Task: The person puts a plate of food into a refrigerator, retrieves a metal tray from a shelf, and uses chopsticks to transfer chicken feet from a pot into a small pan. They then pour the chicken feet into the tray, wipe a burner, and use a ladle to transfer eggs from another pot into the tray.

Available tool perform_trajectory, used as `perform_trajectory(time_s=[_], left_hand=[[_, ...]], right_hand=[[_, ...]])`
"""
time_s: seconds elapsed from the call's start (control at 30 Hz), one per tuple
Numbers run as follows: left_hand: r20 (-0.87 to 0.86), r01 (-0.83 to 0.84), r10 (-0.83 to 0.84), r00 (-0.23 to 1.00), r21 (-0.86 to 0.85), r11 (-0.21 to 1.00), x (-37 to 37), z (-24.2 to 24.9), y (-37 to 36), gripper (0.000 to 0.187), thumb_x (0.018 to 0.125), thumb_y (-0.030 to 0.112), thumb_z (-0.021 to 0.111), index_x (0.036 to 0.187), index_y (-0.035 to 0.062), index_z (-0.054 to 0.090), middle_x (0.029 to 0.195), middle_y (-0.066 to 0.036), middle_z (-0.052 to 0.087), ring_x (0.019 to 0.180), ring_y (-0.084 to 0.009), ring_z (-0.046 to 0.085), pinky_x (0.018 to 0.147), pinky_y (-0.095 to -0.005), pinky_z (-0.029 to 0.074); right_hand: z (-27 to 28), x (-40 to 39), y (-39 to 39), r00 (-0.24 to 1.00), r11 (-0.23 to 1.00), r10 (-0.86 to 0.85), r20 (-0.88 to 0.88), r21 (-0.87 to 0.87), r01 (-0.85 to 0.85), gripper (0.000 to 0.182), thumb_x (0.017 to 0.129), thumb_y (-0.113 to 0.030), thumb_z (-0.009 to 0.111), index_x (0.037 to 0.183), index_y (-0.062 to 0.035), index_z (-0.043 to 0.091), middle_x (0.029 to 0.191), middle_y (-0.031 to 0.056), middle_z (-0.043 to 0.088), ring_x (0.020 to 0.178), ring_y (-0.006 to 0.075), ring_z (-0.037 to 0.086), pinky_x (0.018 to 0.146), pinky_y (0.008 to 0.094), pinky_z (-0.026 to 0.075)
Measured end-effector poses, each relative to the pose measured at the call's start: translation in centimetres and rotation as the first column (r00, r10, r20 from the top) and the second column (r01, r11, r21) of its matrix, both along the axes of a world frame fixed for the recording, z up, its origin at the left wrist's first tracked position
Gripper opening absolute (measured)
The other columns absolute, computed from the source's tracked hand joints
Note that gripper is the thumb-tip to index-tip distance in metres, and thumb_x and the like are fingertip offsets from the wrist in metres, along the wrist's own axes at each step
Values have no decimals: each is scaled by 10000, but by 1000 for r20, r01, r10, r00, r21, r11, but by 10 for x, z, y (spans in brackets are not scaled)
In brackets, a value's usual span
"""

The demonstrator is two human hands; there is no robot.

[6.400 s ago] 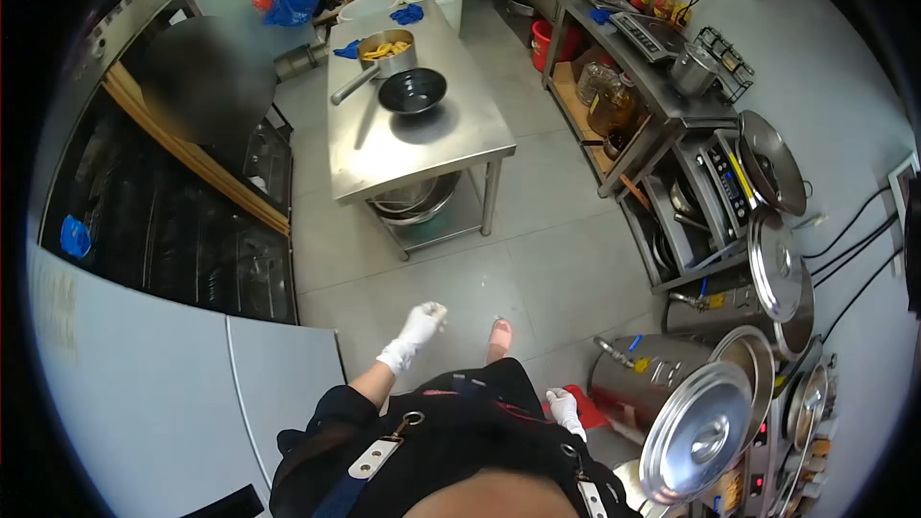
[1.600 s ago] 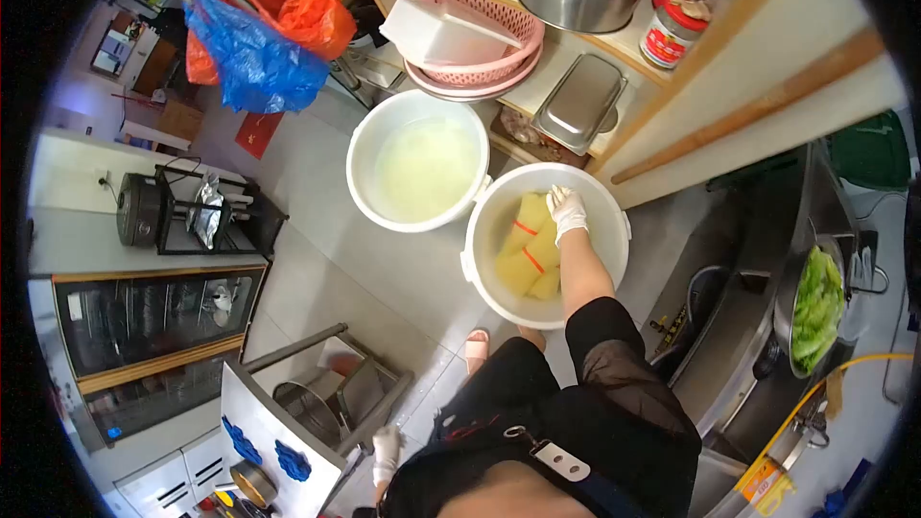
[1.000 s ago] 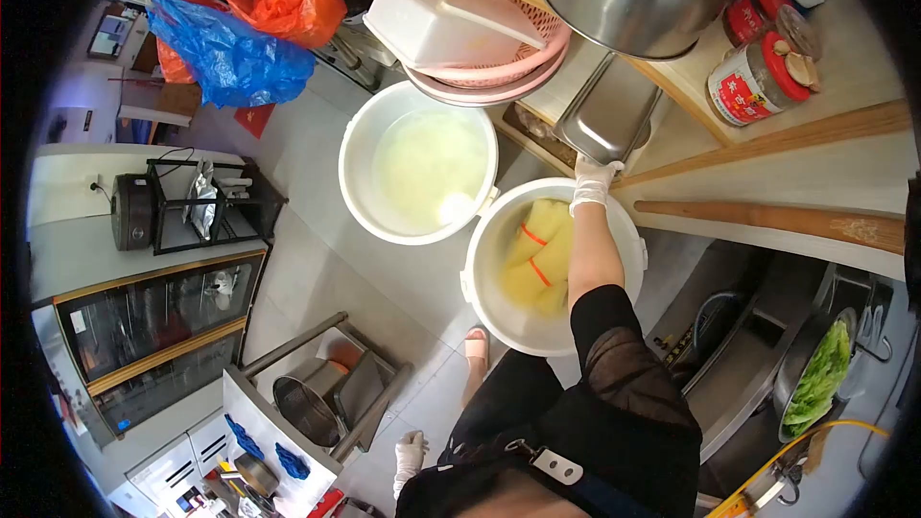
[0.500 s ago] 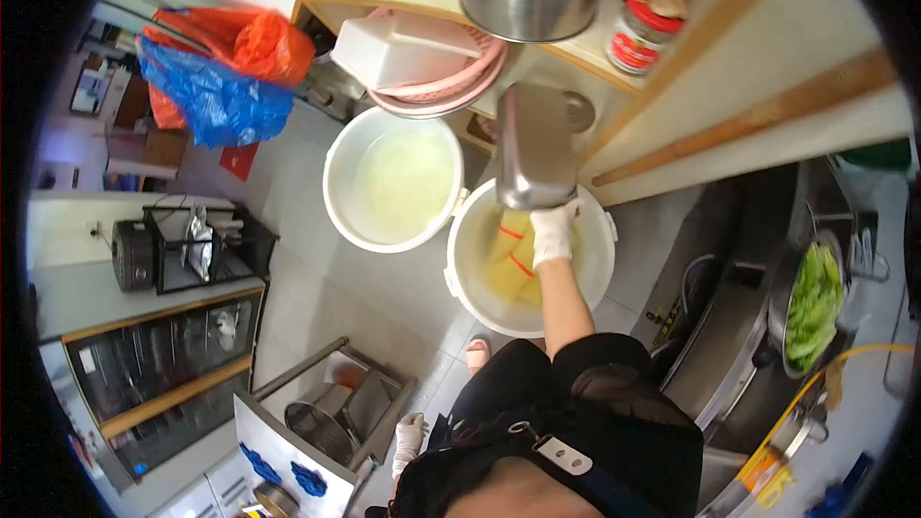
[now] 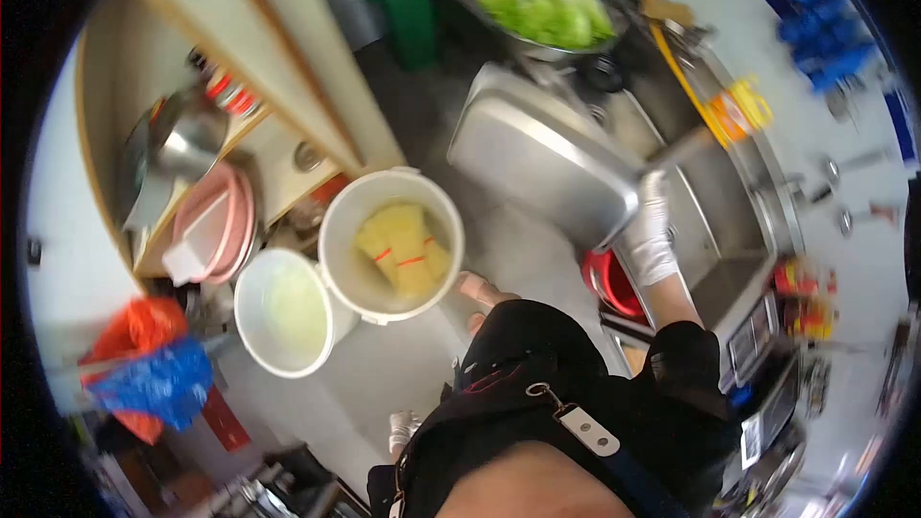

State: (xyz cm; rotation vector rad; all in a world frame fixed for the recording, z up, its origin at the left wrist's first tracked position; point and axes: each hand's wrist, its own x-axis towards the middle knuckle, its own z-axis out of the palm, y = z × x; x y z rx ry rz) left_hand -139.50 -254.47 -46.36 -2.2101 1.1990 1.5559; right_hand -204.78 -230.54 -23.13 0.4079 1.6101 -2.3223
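My right hand (image 5: 651, 235), in a white glove, is closed on the edge of a large rectangular stainless steel pan (image 5: 547, 149). The pan is tilted, its broad metal side facing up, at the near side of the sink (image 5: 710, 201). Low at my side hangs my left hand (image 5: 403, 430), also gloved; its fingers look loosely apart and I see nothing in them. A white bucket (image 5: 447, 264) to the left of the pan contains pale yellow bundles (image 5: 408, 245) with red bands, lying in liquid.
Beside that bucket stands a second white bucket (image 5: 246, 331) with cloudy liquid. A wooden shelf (image 5: 273, 158) bears a steel pot (image 5: 187, 139) and pink baskets (image 5: 245, 216). Leafy greens (image 5: 549, 11) fill a bowl by the sink; a red container (image 5: 619, 283) is below the pan.
My view has turned right, from the buckets toward the sink. My right hand has carried the steel pan from above the bucket of yellow bundles to the sink's side. My left hand still hangs low.
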Motion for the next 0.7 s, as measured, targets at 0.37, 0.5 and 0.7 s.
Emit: perform_trajectory(time_s=[0.37, 0.5, 0.7], left_hand=[[-73, 700, -820, 567, -482, 527, -375, 22, -98, 257, 893, 232, 538, 750, 25, 592, 603, -67, 568, 502, -185, 564, 470, -328, 455], [-151, 639, -973, 174, -735, 228, -597, 106, 67, 292, 919, 294, 600, 985, 18, 664, 778, -44, 639, 663, -107, 579, 577, -280, 471], [-561, 749, -821, -109, -589, 303, -814, 173, 285, 288, 927, 308, 611, 1125, 112, 682, 906, 19, 646, 769, -64, 550, 684, -222, 449]], right_hand=[[-12, -27, 329, 716, 367, -315, -623, 616, 697, 464, 944, -416, 588, 745, 0, 633, 530, -13, 448, 494, 115, 391, 440, 342, 317], [20, 32, 355, 733, 78, 504, -456, 870, 487, 372, 714, -319, 730, 593, -64, 487, 572, 91, 459, 531, 253, 484, 489, 372, 403], [41, 75, 399, 259, 99, 911, -322, 779, 619, 200, 506, -227, 571, 565, -96, 431, 550, 26, 399, 556, 205, 471, 502, 337, 402]])
